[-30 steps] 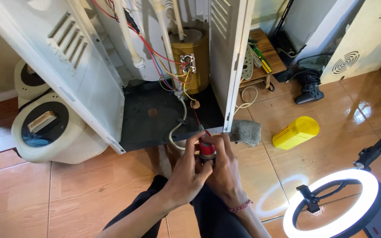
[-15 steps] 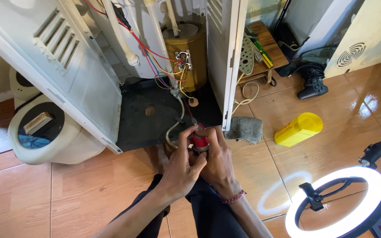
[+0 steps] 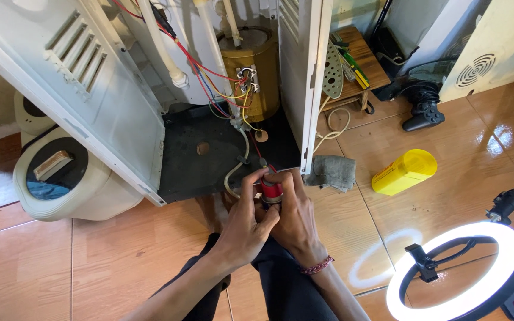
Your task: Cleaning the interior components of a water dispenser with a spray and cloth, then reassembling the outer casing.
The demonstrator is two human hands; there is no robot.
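- small part (image 3: 271, 190): red, held between both hands
- tank (image 3: 261, 71): mustard yellow
- bottle (image 3: 404, 172): bright yellow
- rag (image 3: 330, 172): grey
- base plate (image 3: 209, 160): black
- floor tiles (image 3: 60, 261): orange-brown
- casing panel (image 3: 60, 77): white

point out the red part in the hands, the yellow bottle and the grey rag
red part (image 3: 271, 191), head view, on its red body between the fingers
yellow bottle (image 3: 404, 172), head view, middle of its side
grey rag (image 3: 330, 172), head view, centre of the crumpled cloth
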